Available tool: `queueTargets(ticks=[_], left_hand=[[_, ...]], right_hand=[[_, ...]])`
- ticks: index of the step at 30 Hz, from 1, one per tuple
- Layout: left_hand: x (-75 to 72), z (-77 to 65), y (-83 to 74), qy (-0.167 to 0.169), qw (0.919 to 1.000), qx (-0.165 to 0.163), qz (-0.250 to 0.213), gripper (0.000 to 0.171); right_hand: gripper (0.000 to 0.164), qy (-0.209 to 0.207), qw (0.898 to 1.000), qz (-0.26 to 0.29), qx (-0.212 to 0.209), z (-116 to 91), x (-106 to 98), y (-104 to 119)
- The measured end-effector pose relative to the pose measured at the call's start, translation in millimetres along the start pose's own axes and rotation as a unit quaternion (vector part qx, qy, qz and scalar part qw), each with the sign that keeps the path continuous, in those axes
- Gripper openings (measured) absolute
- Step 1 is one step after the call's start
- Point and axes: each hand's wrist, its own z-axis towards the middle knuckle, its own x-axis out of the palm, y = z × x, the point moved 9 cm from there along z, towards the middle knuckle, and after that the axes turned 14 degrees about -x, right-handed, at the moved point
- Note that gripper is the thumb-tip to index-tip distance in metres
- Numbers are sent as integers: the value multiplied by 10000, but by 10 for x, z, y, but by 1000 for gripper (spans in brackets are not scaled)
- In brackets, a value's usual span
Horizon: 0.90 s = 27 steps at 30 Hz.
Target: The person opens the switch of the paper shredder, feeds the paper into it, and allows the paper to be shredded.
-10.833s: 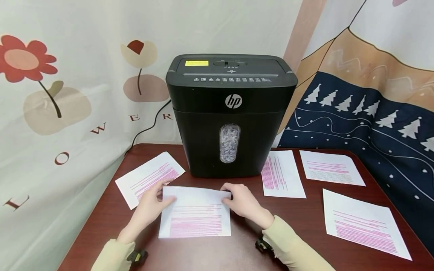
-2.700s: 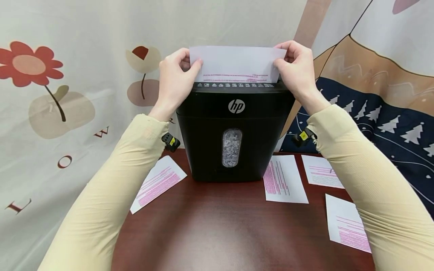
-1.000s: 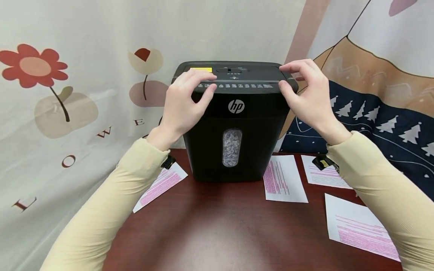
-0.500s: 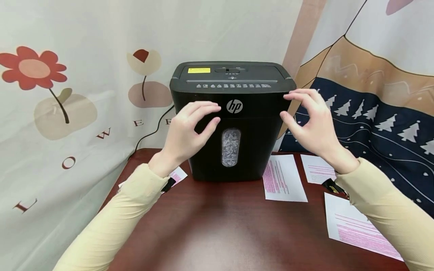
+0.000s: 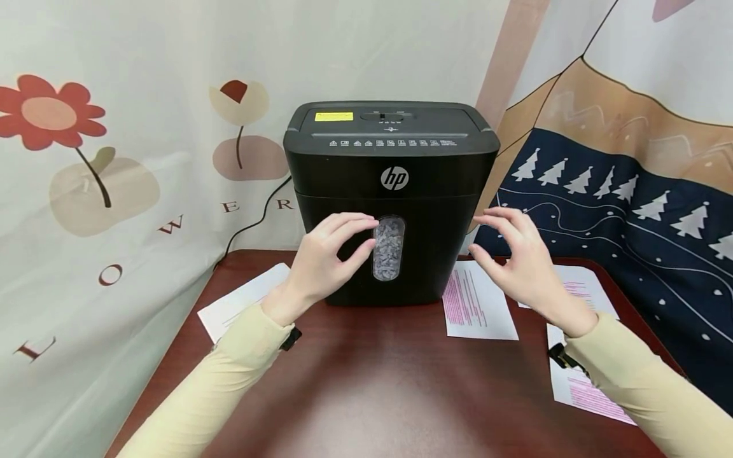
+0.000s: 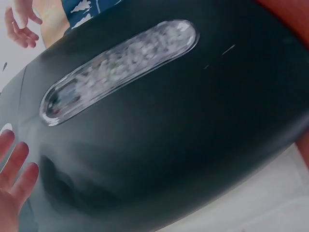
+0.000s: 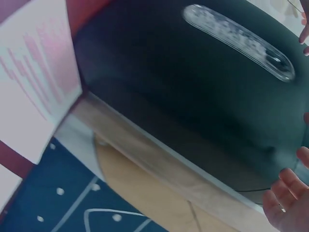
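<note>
A black paper shredder (image 5: 343, 175) stands upright at the back of the table, its front window (image 5: 388, 248) showing paper shreds inside. In front of its lower body hangs my left hand (image 5: 322, 261), fingers relaxed, holding nothing. My right hand (image 5: 523, 264) is raised off the shredder's right side, thumb and fingers apart and likewise bare. In the left wrist view the fingers of my left hand (image 6: 17, 176) appear before the shredder front (image 6: 159, 125). The right wrist view catches my right hand (image 7: 289, 198) beside the shredder body (image 7: 193, 96).
On the brown table (image 5: 395, 381) lie several printed sheets: a left sheet (image 5: 240, 302) partly behind my left arm, a sheet (image 5: 487, 312) by the shredder's right foot, and two more, a back sheet (image 5: 590, 286) and a front sheet (image 5: 595, 397). A power cord (image 5: 249, 226) runs leftward.
Earlier both hands held a printed sheet over the table, then in the shredder's top slot. That sheet is now out of sight. Both hands have come down from the shredder's top.
</note>
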Motion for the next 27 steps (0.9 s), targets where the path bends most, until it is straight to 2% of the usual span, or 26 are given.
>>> queueTargets(ticks=[7, 15, 20, 27], left_hand=[[240, -201, 82, 288, 9994, -207, 5, 26], [467, -386, 136, 596, 9973, -431, 30, 27], [594, -486, 202, 721, 9954, -628, 48, 25], [780, -659, 329, 1011, 9908, -866, 260, 26]], right_hand=[[46, 439, 9989, -120, 107, -286, 171, -73], [49, 1059, 9938, -194, 278, -597, 476, -177], [52, 1559, 9861, -248, 524, -796, 686, -262], [61, 2365, 9676, -353, 810, -1073, 980, -348]])
